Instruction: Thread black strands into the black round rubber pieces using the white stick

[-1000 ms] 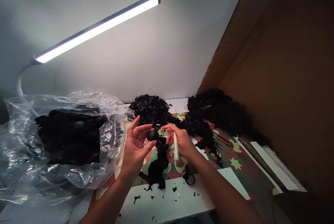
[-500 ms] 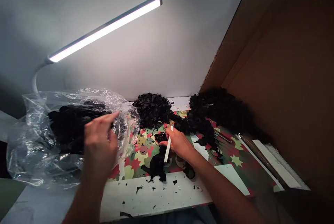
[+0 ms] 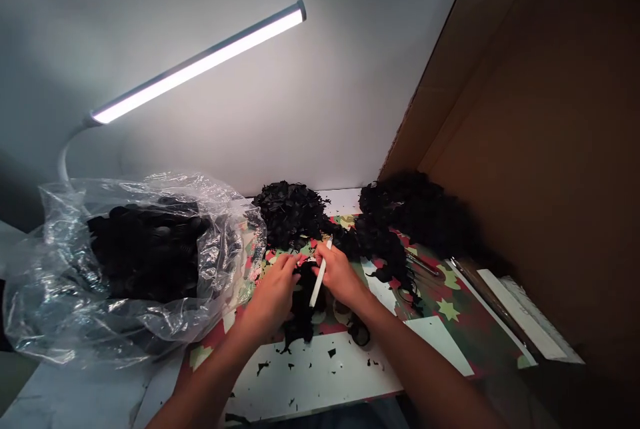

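Observation:
In my right hand (image 3: 340, 276), closed fingers grip a slim white pen-shaped tool (image 3: 321, 276), which slants with its lower end towards me. The kind of tool cannot be made out. My left hand (image 3: 276, 286) is close beside it, thumb and fingers drawn together; whatever they hold is hidden. Beneath and between both hands lies a clump of black scraps (image 3: 300, 326). A black ring-shaped piece (image 3: 359, 332) rests just below my right wrist. On my left, an open clear plastic bag (image 3: 220, 269) contains many black rounded pieces (image 3: 150, 249).
A heap of black flakes (image 3: 290, 212) stands by the wall, with a larger black pile (image 3: 420, 216) at right. A lit bar lamp (image 3: 200, 64) hangs above. Cardboard (image 3: 525, 149) rises on the right. Metal tweezers-like tools (image 3: 423, 262) and a white strip (image 3: 520, 316) lie on the patterned surface.
My left hand has moved from over the plastic bag rightwards to beside my right hand, its fingers now drawn together. My right hand keeps its hold on the white tool.

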The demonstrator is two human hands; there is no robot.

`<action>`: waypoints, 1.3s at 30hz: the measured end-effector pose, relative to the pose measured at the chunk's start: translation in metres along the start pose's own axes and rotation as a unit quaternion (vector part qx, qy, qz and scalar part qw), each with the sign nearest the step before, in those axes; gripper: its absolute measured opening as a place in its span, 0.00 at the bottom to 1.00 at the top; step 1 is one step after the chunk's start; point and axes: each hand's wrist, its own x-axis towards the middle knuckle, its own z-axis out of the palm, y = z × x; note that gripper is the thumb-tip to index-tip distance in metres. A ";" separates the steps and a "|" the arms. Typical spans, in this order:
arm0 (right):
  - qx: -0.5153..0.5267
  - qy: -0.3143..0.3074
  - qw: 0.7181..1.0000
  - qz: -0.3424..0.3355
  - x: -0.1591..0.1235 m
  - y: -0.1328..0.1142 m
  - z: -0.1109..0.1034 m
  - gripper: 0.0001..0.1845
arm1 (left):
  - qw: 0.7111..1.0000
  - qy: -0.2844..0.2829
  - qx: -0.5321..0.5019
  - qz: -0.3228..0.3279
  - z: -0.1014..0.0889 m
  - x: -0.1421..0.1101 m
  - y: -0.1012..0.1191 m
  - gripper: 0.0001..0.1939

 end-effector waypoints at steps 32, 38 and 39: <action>0.219 0.124 0.968 0.011 -0.009 -0.034 -0.004 0.19 | 0.982 0.037 -0.163 -0.090 -0.001 0.009 -0.012 0.25; 0.311 -0.014 0.950 0.018 -0.010 -0.036 -0.010 0.13 | 0.975 0.071 -0.183 -0.105 0.001 0.006 -0.018 0.15; 0.307 -0.013 0.951 0.019 -0.009 -0.034 -0.013 0.15 | 0.974 0.073 -0.191 -0.095 0.000 0.006 -0.019 0.14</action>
